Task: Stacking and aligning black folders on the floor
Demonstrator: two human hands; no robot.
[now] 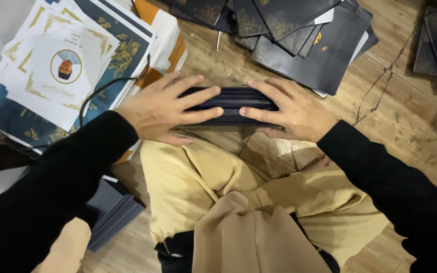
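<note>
1. I take the dark stack of cards (231, 103) as my landmark; it stands on edge on the wooden floor (405, 126), just ahead of my crossed legs in tan cloth (198, 182).
2. My left hand (160, 108) presses on the stack's left end, its fingers (198, 96) laid flat over the top edges and clasped on the stack.
3. My right hand (292, 108) mirrors it on the right end, fingers (259, 98) curled over the stack and holding it.
4. I judge the step in hand to be squaring the stack between both palms.
5. The next move calls for even pressure from both sides so no card slips out.
6. Left of the stack lie white and blue printed sheets (51, 76); beyond it, loose dark envelopes (299, 35).
</note>
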